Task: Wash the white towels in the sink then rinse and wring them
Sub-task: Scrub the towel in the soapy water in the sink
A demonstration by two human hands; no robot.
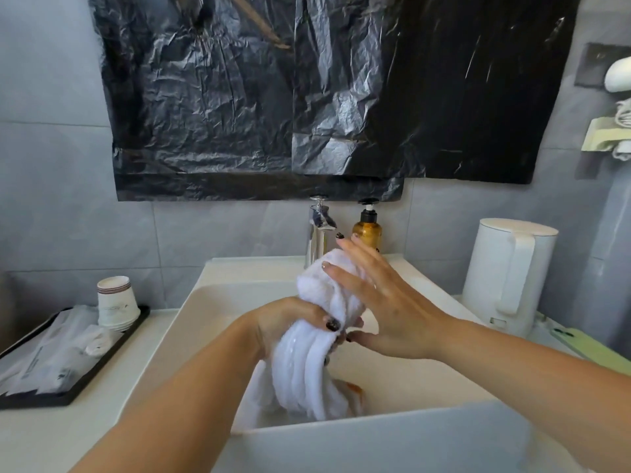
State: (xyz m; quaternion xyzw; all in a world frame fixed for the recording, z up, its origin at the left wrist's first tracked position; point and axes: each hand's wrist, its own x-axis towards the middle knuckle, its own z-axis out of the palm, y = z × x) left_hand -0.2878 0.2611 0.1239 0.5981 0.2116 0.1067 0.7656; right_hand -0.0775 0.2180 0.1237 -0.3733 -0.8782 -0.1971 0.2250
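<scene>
A white towel, bunched into a thick wet roll, stands upright over the white sink. My left hand grips the roll around its middle, thumb curled across the front. My right hand lies against the roll's upper right side with its fingers straight and spread, reaching toward the chrome tap. The towel's lower end hangs into the basin. An orange smear shows on the basin floor beside it.
An amber pump bottle stands right of the tap. A white kettle sits on the right counter, a green phone near it. At left, a black tray holds packets and paper cups. Black plastic sheet covers the wall.
</scene>
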